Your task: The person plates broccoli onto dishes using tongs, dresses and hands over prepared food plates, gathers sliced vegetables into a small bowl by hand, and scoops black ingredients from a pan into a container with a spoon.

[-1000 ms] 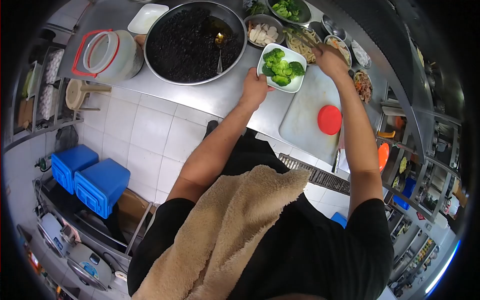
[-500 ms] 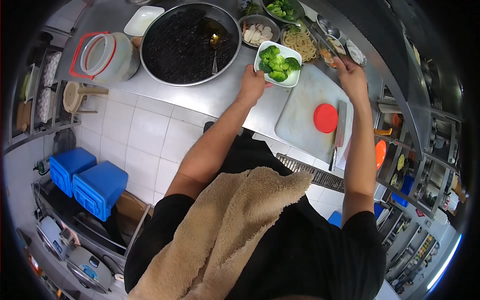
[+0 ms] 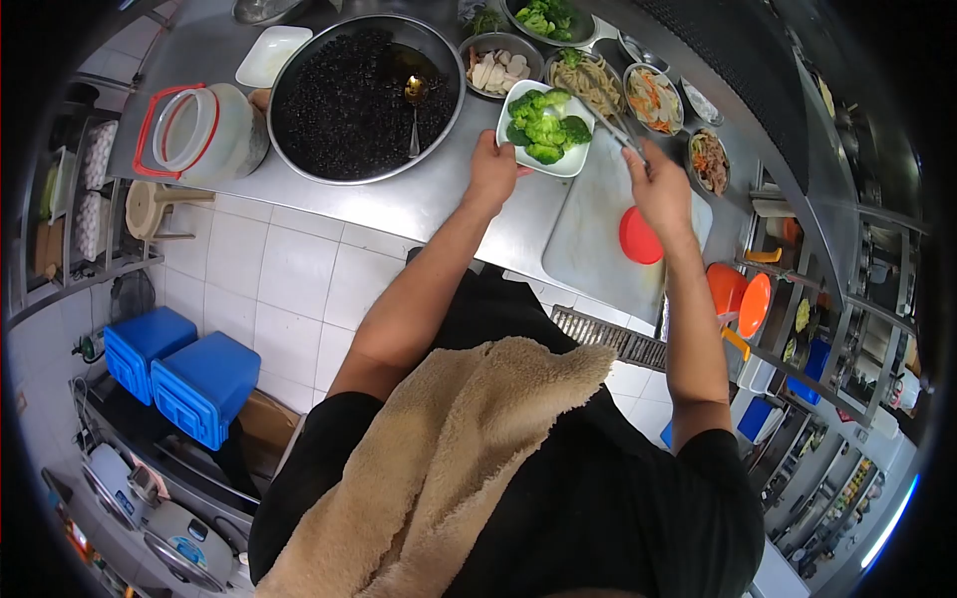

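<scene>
My left hand (image 3: 491,174) grips the near-left edge of a small white square bowl (image 3: 570,169), holding it above the counter beside the cutting board. Green broccoli florets (image 3: 543,130) fill the bowl. In my right hand (image 3: 660,191) is a pair of metal tongs (image 3: 610,122), its tips reaching the upper right of the broccoli. Whether the tips pinch a floret I cannot tell. Below my right hand lies a red round disc (image 3: 639,237) on the white cutting board (image 3: 593,234). A knife there is mostly hidden behind my right forearm.
A large steel basin (image 3: 286,149) of dark food with a spoon (image 3: 414,120) stands left. Beyond my hands are bowls of pale slices (image 3: 498,72), noodles (image 3: 588,80), more broccoli (image 3: 546,18) and shredded vegetables (image 3: 653,100). A red-handled plastic jar (image 3: 234,135) sits far left.
My right hand has swung left with the tongs, from the side bowls to the broccoli in the white bowl. My left hand still holds that bowl. The view has shifted slightly.
</scene>
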`<move>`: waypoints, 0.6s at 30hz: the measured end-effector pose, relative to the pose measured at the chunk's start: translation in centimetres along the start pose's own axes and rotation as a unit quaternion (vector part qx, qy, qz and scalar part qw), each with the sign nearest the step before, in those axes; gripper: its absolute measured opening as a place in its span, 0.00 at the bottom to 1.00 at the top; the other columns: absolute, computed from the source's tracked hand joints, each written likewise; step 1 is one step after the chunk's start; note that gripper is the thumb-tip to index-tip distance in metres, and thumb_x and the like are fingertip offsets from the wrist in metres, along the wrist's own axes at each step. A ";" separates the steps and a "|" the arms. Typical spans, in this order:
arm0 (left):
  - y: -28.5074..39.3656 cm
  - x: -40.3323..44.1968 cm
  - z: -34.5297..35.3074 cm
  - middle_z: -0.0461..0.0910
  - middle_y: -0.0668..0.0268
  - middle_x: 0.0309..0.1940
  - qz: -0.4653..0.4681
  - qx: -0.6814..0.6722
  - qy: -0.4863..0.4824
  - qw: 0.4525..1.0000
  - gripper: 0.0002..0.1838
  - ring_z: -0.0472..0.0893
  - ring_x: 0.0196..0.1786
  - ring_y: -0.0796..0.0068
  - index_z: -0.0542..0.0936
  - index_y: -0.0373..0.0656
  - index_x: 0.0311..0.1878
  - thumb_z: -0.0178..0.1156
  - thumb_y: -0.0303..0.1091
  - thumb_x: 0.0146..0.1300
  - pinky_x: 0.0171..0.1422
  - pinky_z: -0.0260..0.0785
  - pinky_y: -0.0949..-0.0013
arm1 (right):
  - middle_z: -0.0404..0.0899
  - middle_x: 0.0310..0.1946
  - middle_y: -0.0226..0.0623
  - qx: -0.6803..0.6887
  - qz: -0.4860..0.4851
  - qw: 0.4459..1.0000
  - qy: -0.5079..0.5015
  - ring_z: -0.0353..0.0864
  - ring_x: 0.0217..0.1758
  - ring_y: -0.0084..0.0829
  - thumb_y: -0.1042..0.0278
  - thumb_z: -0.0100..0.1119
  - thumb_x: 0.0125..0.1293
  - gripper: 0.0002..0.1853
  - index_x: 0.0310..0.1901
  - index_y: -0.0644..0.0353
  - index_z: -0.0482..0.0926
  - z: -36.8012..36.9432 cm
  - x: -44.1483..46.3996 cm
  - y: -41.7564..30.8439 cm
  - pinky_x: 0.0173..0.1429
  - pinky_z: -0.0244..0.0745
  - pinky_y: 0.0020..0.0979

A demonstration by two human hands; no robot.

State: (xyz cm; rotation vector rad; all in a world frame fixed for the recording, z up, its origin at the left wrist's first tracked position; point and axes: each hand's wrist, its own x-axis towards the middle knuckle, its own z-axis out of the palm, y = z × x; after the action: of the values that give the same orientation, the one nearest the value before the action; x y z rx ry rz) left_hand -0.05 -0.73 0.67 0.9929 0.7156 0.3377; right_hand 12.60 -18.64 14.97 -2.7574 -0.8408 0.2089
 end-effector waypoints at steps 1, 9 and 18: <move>-0.1 0.1 -0.2 0.77 0.50 0.54 -0.003 -0.002 0.002 1.000 0.14 0.86 0.52 0.61 0.69 0.28 0.60 0.45 0.26 0.78 0.53 0.88 0.63 | 0.87 0.37 0.51 -0.016 -0.004 1.000 0.010 0.86 0.45 0.56 0.49 0.57 0.75 0.20 0.57 0.52 0.83 -0.1 1.3 0.6 0.49 0.79 0.52; -0.9 -0.4 -0.9 0.78 0.52 0.47 0.018 -0.009 0.042 0.999 0.11 0.86 0.42 0.65 0.71 0.27 0.55 0.46 0.26 0.78 0.42 0.88 0.66 | 0.87 0.50 0.50 -0.088 -0.014 0.996 -0.005 0.85 0.55 0.54 0.47 0.53 0.76 0.21 0.56 0.54 0.84 4.5 11.9 3.1 0.59 0.78 0.50; -0.3 -0.3 -1.2 0.79 0.53 0.47 0.004 -0.020 0.024 0.999 0.11 0.87 0.40 0.64 0.70 0.28 0.55 0.47 0.25 0.77 0.42 0.88 0.66 | 0.86 0.46 0.54 0.106 0.028 0.990 0.085 0.85 0.53 0.54 0.48 0.57 0.75 0.21 0.56 0.55 0.85 1.0 7.0 2.4 0.57 0.77 0.45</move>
State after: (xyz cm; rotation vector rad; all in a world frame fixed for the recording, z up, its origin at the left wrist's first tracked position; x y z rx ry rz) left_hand -1.08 -0.25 0.15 0.9527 0.7469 0.3824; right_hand 19.40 -16.48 12.85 -2.5576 -0.6583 0.0665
